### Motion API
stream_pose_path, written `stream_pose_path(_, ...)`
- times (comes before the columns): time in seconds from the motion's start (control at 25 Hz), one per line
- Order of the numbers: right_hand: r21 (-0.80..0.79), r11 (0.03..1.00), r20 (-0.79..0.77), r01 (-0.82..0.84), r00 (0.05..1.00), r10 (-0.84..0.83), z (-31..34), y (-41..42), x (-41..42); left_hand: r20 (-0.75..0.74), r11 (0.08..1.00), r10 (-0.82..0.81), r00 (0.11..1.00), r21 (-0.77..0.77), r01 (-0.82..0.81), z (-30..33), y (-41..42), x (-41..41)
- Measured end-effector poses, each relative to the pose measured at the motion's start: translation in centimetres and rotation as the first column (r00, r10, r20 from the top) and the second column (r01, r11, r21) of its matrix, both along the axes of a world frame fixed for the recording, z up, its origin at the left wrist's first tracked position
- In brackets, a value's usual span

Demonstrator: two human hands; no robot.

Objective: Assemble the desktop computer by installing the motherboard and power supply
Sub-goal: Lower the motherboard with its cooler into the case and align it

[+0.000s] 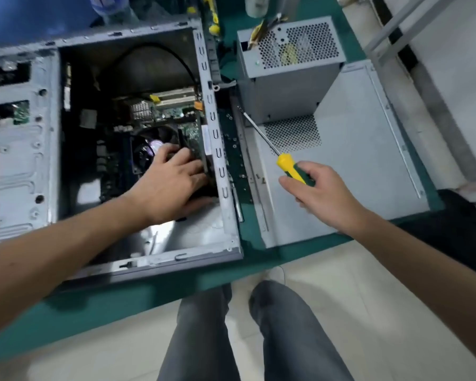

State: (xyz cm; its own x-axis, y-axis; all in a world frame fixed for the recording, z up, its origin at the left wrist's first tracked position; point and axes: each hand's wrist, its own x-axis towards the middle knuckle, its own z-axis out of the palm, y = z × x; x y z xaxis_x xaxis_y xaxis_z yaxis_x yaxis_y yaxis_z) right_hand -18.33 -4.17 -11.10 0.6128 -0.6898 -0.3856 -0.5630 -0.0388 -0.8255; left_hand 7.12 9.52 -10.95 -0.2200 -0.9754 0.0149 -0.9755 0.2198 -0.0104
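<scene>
While the left hand [173, 180] rests spread-fingered on the motherboard [176, 114] inside the open case [217, 149], the right hand [322, 193] grips a screwdriver [285, 163]; the power supply [289, 67] sits beside the case.

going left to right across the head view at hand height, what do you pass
computer case drive-bay wall → cooler fan on the motherboard → left hand inside the case → case's right rail → screwdriver → right hand gripping it → side panel on the green table
</scene>
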Motion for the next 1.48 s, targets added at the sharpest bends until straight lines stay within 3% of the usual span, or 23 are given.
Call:
stream_pose_path(0.48,-0.002,0.998,0.112,0.055,0.992,-0.054,-3.9,0.4,0.9,-0.056,0.992,0.07,0.996,-0.103,-0.075,-2.1,-0.2,-0.6)
stream_pose_path(0.92,0.06,0.981,0.128,0.184,0.973,-0.19,-5.9,0.6,0.4,-0.068,0.985,0.15,0.986,-0.071,-0.155,-3.1,-0.1,-0.1)
stream_pose_path(1.36,0.029,0.978,0.102,0.205,0.973,-0.207,-6.4,0.9,0.6,-0.177,0.944,0.231,0.957,-0.199,-0.265,-3.7,-0.5,-0.6)
stream_pose_path(1.48,0.051,0.976,0.098,0.21,0.972,-0.214,-6.5,0.9,0.6,-0.133,0.948,0.231,0.964,-0.191,-0.254,-3.8,-0.5,-0.5)
